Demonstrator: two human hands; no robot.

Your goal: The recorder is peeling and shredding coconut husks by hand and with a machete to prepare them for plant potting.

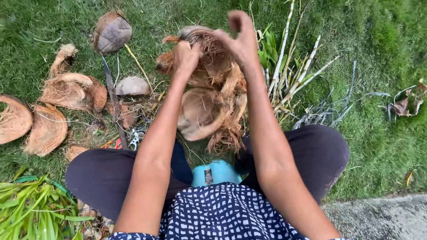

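The coconut, half stripped and trailing brown fibre, is held up in front of the person above the grass, between the knees and the cut stalks, with its long axis running roughly away from the body, the peeled husk flaps hanging down toward the lap. Both hands are on its far upper end: the left hand is closed tight on a tuft of fibre at the top left, and the right hand grips the top right part of the husk with fingers curled and the thumb raised clear. The two are about equally near, one on each side. Just below, between the thighs, sits a pale blue container; what is in it cannot be told. To the left on the grass lie torn husk pieces, a long dark blade and two bare shells, well apart from the hands. A green tub of long leaves sits at the lower left corner of the grass, and a strip of concrete at the lower right.
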